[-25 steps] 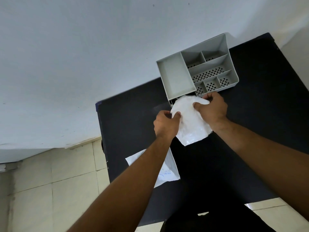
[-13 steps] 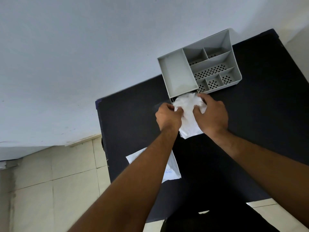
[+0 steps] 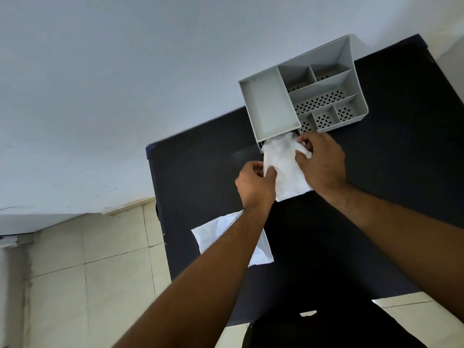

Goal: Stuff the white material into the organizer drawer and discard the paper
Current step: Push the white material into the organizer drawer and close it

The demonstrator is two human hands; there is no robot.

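Left hand (image 3: 254,183) and right hand (image 3: 320,160) both pinch crinkled white material (image 3: 283,167), its far end at grey plastic organizer (image 3: 271,104) drawer mouth; white paper sheet (image 3: 213,232) lies nearer

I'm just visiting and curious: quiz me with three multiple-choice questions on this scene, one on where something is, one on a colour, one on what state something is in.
1. Where does the paper lie?
A. inside the organizer
B. on the table's near left part, under the left forearm
C. on the floor

2. What colour is the organizer?
A. grey
B. red
C. black

3. How is the white material now?
A. fully inside
B. untouched on the table
C. partly at the opening, gripped by both hands

Answers: 1 B, the forearm crosses over it on the table; 2 A, grey walls; 3 C, the left hand and right hand pinch it.
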